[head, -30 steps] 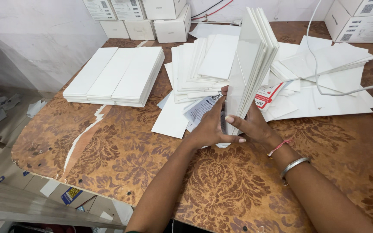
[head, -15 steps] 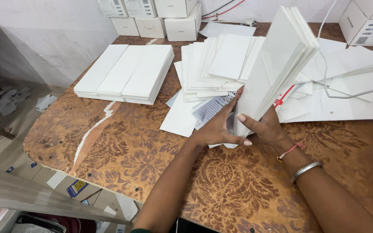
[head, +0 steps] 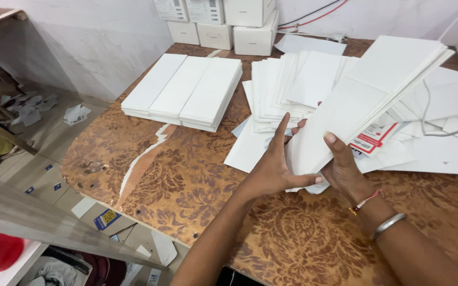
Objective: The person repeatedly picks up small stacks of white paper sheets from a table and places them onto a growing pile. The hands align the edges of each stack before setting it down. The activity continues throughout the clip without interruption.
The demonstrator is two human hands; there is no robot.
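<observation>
Brown patterned laminate covers the table, chipped along its near left edge, with a pale wall behind it. Both hands grip a thick sheaf of white cards at its near end, so that it slants up and away to the right above the tabletop. On the sheaf's left side, the left hand has its thumb pressed across the bottom edge and its fingers spread up the face. Under the right side, the right hand cups the cards, thumb laid on top; a metal bangle and a red thread sit on that wrist.

Just behind the hands lies a fanned heap of white cards, with loose sheets spreading right under a white cable. Further left, three neat stacks of white cards stand side by side, touching. White boxes line the far edge against the wall.
</observation>
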